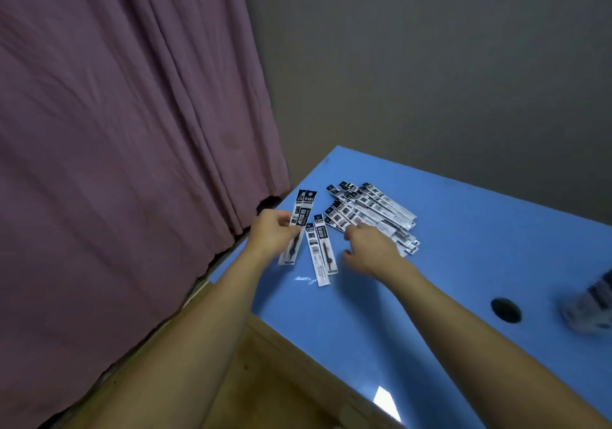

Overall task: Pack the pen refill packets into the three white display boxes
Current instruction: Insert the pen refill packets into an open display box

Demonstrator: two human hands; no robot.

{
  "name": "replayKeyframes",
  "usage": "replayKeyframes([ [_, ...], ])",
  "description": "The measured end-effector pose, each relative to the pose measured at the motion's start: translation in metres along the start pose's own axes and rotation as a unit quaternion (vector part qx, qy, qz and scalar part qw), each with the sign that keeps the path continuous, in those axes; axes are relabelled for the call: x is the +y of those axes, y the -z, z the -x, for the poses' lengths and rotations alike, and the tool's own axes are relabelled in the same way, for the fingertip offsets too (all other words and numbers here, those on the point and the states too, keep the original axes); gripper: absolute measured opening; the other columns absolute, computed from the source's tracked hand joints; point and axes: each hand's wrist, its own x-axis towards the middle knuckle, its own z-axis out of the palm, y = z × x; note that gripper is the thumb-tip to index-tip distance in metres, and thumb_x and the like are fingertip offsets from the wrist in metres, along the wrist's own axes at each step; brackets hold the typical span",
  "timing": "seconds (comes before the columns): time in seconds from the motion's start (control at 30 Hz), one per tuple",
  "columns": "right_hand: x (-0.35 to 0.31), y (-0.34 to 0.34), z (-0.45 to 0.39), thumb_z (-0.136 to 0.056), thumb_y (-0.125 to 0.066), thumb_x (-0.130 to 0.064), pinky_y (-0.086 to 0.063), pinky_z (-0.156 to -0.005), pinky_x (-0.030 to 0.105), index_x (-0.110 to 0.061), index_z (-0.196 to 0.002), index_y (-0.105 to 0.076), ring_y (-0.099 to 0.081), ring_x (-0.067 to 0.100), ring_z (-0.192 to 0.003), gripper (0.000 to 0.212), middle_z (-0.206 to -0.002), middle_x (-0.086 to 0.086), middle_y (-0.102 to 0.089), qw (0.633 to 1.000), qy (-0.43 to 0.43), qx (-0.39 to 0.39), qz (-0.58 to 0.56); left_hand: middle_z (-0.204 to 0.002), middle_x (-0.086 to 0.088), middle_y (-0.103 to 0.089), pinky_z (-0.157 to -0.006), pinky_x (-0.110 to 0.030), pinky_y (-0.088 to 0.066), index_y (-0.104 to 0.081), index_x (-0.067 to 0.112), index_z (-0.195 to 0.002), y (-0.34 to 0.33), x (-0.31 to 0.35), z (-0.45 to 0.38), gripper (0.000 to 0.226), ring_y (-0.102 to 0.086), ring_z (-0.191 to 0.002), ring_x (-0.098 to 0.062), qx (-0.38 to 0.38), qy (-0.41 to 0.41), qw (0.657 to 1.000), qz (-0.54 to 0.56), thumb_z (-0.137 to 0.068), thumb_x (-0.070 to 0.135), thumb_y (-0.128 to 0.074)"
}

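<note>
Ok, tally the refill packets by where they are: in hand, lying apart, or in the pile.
Gripped in the left hand: 1 held packet
Lying apart on the blue table: 2 loose packets
Heap of packets under the right hand: overlapping, too many to count exactly
Total countable: 3

Blue table (463, 229) with round cable hole (505, 310); mauve curtain (116, 130) left; grey wall (430, 64) behind.

Blue table (447, 263) bears a refill packet pile (374, 213).

Mauve curtain (116, 130), grey wall (430, 64), blue table (463, 246)
</note>
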Motion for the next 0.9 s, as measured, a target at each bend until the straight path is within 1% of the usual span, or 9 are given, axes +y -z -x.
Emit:
replayKeyframes([
  [0.1, 0.012, 0.006, 0.033, -0.092, -0.056, -0.027, -0.050, -0.090, 0.040, -0.012, -0.125, -0.054, -0.055, 0.031, -0.118, 0.036, -0.126, 0.009, -0.054, 0.999, -0.051, 0.013, 0.006, -0.088, 0.004, -0.075, -0.066, -0.025, -0.045, -0.076, 0.020, -0.096, -0.015, 0.009, 0.015, 0.010, -0.066, -0.078, -0.007, -0.007, -0.046, 0.999, -0.020, -0.090, 0.013, -0.072],
  [0.23, 0.032, 0.011, 0.085, -0.090, -0.054, -0.025, -0.049, -0.088, 0.039, -0.012, -0.121, -0.054, -0.054, 0.030, -0.117, 0.033, -0.126, 0.008, -0.055, 0.992, -0.115, 0.046, 0.011, -0.089, 0.005, -0.075, -0.068, -0.020, -0.051, -0.074, 0.020, -0.104, -0.036, 0.020, 0.036, 0.017, -0.069, -0.085, -0.009, 0.005, -0.084, 0.996, -0.001, -0.089, 0.014, -0.071],
  [0.33, 0.051, 0.015, 0.126, -0.092, -0.053, -0.025, -0.051, -0.086, 0.039, -0.010, -0.119, -0.054, -0.055, 0.030, -0.113, 0.031, -0.121, 0.008, -0.055, 0.987, -0.149, 0.053, 0.021, -0.095, -0.001, -0.073, -0.058, -0.007, -0.048, -0.073, 0.012, -0.110, -0.054, 0.030, 0.055, 0.020, -0.066, -0.082, -0.012, -0.008, -0.115, 0.993, 0.009, -0.089, 0.013, -0.073],
  [0.43, 0.067, 0.020, 0.166, -0.093, -0.052, -0.024, -0.051, -0.087, 0.041, -0.009, -0.118, -0.053, -0.055, 0.031, -0.110, 0.029, -0.119, 0.009, -0.054, 0.980, -0.187, 0.057, 0.024, -0.090, -0.002, -0.067, -0.046, -0.005, -0.043, -0.069, 0.010, -0.113, -0.072, 0.043, 0.085, 0.022, -0.058, -0.066, -0.009, -0.042, -0.126, 0.990, 0.037, -0.092, 0.009, -0.071],
  [0.53, 0.084, 0.024, 0.202, -0.093, -0.052, -0.023, -0.052, -0.080, 0.040, -0.009, -0.114, -0.053, -0.055, 0.029, -0.101, 0.025, -0.115, 0.008, -0.055, 0.973, -0.221, 0.062, 0.020, -0.079, -0.006, -0.067, -0.042, -0.006, -0.040, -0.071, 0.009, -0.102, -0.092, 0.057, 0.110, 0.012, -0.054, -0.061, -0.013, -0.089, -0.145, 0.984, 0.052, -0.092, 0.003, -0.069],
  [0.63, 0.102, 0.029, 0.229, -0.093, -0.051, -0.021, -0.051, -0.073, 0.038, -0.010, -0.104, -0.050, -0.053, 0.026, -0.091, 0.015, -0.108, 0.006, -0.053, 0.967, -0.244, 0.075, 0.014, -0.081, -0.009, -0.069, -0.041, -0.007, -0.040, -0.071, 0.013, -0.090, -0.109, 0.076, 0.128, 0.012, -0.056, -0.068, -0.019, -0.119, -0.152, 0.979, 0.067, -0.092, 0.002, -0.068],
  [0.7, 0.114, 0.033, 0.245, -0.095, -0.050, -0.021, -0.044, -0.069, 0.036, -0.012, -0.107, -0.049, -0.051, 0.026, -0.092, 0.015, -0.108, 0.006, -0.050, 0.963, -0.258, 0.078, 0.008, -0.082, -0.008, -0.069, -0.041, -0.007, -0.040, -0.071, 0.014, -0.090, -0.119, 0.088, 0.136, 0.012, -0.057, -0.068, -0.019, -0.127, -0.150, 0.977, 0.079, -0.092, 0.002, -0.068],
  [0.8, 0.133, 0.036, 0.265, -0.097, -0.051, -0.025, -0.051, -0.075, 0.040, -0.010, -0.120, -0.051, -0.056, 0.028, -0.099, 0.027, -0.116, 0.009, -0.054, 0.958, -0.272, 0.093, -0.005, -0.085, -0.008, -0.070, -0.041, -0.007, -0.041, -0.074, 0.012, -0.096, -0.138, 0.105, 0.149, 0.011, -0.057, -0.064, -0.014, -0.138, -0.156, 0.975, 0.083, -0.091, 0.003, -0.070],
  [0.9, 0.157, 0.039, 0.283, -0.095, -0.051, -0.023, -0.054, -0.079, 0.042, -0.010, -0.109, -0.051, -0.055, 0.029, -0.097, 0.020, -0.111, 0.009, -0.055, 0.954, -0.281, 0.101, -0.019, -0.091, -0.005, -0.074, -0.042, -0.007, -0.043, -0.077, 0.012, -0.101, -0.161, 0.122, 0.158, 0.014, -0.063, -0.070, -0.014, -0.144, -0.162, 0.973, 0.084, -0.090, 0.005, -0.071],
])
